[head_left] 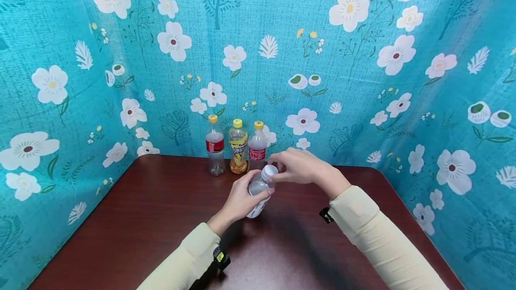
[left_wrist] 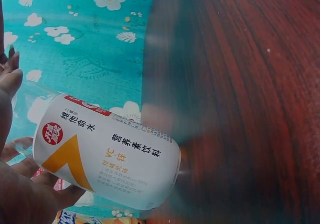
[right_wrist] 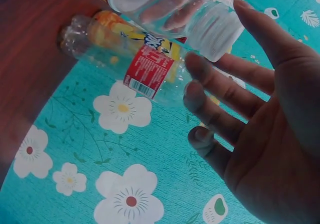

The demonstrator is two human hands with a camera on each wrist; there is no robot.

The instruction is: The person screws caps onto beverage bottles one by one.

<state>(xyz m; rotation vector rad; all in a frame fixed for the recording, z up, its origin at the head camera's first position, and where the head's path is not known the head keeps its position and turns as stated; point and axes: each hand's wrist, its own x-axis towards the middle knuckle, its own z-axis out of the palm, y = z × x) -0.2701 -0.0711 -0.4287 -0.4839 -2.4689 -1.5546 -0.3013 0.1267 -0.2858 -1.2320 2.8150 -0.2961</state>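
My left hand point(head_left: 241, 197) grips a clear drink bottle point(left_wrist: 117, 156) around its upper part, below the neck. The bottle has a white label with black characters and an orange V-shaped mark, and it leans in the head view with its top away from me. At its top sits a white bottle cap point(right_wrist: 216, 32). My right hand point(head_left: 299, 167) has thumb and fingers around this cap, the thumb on one side and fingertips on the other. In the right wrist view the remaining fingers point(right_wrist: 217, 114) spread loosely beside the bottle.
Behind my hands stand a red-labelled bottle point(head_left: 215, 144), a yellow-labelled bottle point(head_left: 238, 149) and another red-labelled bottle point(head_left: 257, 147), all with yellow caps. They stand toward the far edge of the dark wooden table point(head_left: 161, 218). A blue flowered curtain point(head_left: 258, 79) surrounds the back and sides.
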